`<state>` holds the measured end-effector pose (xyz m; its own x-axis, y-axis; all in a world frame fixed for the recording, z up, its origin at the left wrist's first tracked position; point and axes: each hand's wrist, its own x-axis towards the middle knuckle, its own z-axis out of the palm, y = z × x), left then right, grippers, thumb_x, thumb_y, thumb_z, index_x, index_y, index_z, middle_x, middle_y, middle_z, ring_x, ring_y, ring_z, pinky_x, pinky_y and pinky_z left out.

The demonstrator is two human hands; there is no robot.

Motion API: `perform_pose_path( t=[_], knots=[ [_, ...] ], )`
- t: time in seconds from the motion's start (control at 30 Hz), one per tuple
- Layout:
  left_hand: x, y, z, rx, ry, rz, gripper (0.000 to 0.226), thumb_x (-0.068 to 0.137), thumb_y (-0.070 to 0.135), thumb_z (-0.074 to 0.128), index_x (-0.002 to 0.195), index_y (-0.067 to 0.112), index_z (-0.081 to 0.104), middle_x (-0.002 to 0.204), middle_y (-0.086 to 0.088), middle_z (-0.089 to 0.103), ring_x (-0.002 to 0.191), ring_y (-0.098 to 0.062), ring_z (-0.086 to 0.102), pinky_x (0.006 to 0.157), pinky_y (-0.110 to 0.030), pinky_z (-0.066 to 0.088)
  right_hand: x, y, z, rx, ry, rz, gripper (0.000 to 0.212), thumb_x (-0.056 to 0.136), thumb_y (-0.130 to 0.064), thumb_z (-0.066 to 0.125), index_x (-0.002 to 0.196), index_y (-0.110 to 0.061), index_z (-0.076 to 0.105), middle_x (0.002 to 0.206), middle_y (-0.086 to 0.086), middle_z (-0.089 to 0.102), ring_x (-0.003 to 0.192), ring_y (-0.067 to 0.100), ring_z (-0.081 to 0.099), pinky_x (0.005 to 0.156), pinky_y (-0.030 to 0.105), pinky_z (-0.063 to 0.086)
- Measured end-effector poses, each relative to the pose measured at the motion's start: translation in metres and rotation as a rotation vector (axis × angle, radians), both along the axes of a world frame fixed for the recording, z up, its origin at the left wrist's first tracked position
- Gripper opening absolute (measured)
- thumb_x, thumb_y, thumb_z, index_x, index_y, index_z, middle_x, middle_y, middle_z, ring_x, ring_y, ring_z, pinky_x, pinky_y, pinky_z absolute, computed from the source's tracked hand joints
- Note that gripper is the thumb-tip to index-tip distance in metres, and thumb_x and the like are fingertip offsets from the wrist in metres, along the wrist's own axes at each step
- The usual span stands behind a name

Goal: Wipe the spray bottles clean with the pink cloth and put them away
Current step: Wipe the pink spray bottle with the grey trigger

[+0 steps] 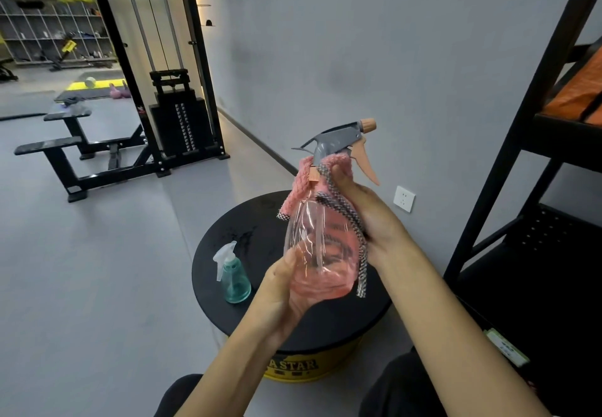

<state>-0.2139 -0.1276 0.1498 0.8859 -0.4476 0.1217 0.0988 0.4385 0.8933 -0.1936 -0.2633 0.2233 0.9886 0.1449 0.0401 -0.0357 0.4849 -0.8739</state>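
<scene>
In the lower centre of the frame, the left hand (288, 286) is cupping the base of the pink spray bottle (317, 254), fingers curling round its bottom so the bottle is hanging in the air above the stool. The bottle's long axis is running nearly upright, leaning a little toward the upper right, with the grey trigger head at the top and the nozzle pointing right toward the wall.

The right hand (369, 218) is sitting higher, on the bottle's right flank, pinching the pink cloth (301, 185) against the neck and shoulder. The thumb is pressing up near the collar and the cloth's checked hem is trailing down the side.

So the unwiped clear body is lying below the cloth grip, toward the left hand. The next stroke probably needs to travel down that axis, or the left hand needs to turn the bottle.

Just behind, at centre left, the teal spray bottle (235, 278) is standing upright on the black round stool top (247, 221), apart from both hands. Further right, a black shelving rack (521, 156) is rising, likely the put-away spot.
</scene>
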Motion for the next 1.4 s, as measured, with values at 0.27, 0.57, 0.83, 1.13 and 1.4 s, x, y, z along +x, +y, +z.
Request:
perform_pose_path(
  t=[0.27,0.57,0.83,1.13,1.4],
  knots=[
    [-0.001,0.001,0.000,0.040,-0.047,0.079,0.070,0.050,0.061,0.088,0.110,0.025,0.075,0.109,-0.013,0.074,0.099,-0.028,0.072,0.075,-0.034,0.059,-0.008,0.009,0.000,-0.248,-0.157,-0.320,0.042,0.065,-0.048,0.074,0.081,-0.009,0.071,0.074,0.009,0.070,0.066,0.022,0.068,0.065,0.033,0.056],
    [0.001,0.004,-0.003,-0.003,-0.017,0.033,0.068,0.054,0.058,0.088,0.111,0.022,0.075,0.109,-0.011,0.074,0.096,-0.025,0.073,0.075,-0.035,0.059,-0.003,0.005,-0.001,-0.201,-0.092,-0.184,0.041,0.064,-0.042,0.074,0.089,-0.010,0.071,0.080,0.007,0.073,0.070,0.021,0.071,0.065,0.030,0.058],
    [-0.001,0.007,0.001,-0.047,0.005,0.019,0.065,0.051,0.060,0.088,0.103,0.022,0.078,0.107,-0.011,0.075,0.097,-0.024,0.073,0.076,-0.030,0.059,0.010,-0.007,-0.030,0.103,-0.014,-0.155,0.040,0.081,-0.049,0.056,0.099,-0.018,0.076,0.104,0.010,0.073,0.098,0.027,0.070,0.082,0.041,0.057],
    [0.000,0.014,-0.001,-0.089,0.035,-0.023,0.100,0.052,0.053,0.091,0.138,0.018,0.053,0.127,-0.017,0.065,0.117,-0.038,0.062,0.087,-0.045,0.056,-0.007,-0.028,0.000,0.088,-0.124,-0.404,0.059,0.079,-0.053,0.052,0.116,-0.010,0.065,0.115,0.013,0.071,0.108,0.028,0.068,0.096,0.047,0.052],
    [-0.007,0.007,-0.002,-0.070,0.011,-0.056,0.084,0.054,0.051,0.091,0.128,0.025,0.063,0.130,-0.013,0.064,0.117,-0.035,0.063,0.083,-0.042,0.057,-0.010,-0.005,0.021,-0.596,-0.376,-0.660,0.075,0.088,-0.059,0.043,0.096,0.015,0.058,0.095,0.040,0.061,0.086,0.052,0.061,0.072,0.053,0.052]
  ],
)
